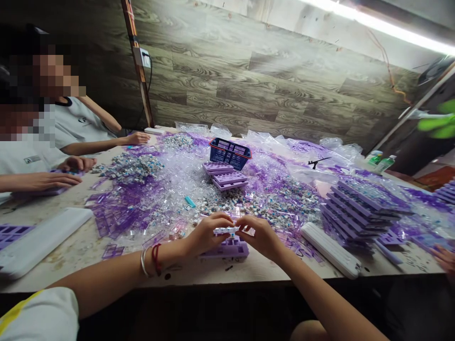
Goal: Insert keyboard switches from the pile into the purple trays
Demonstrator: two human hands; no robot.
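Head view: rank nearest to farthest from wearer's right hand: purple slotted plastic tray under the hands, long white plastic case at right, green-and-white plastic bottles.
From the right hand:
1. Purple slotted plastic tray, just below, to its left
2. Long white plastic case, right
3. Green-and-white plastic bottles, far right, toward the back

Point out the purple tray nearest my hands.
The tray directly beneath your left hand and right hand, front and centre; the other trays lie farther from both.
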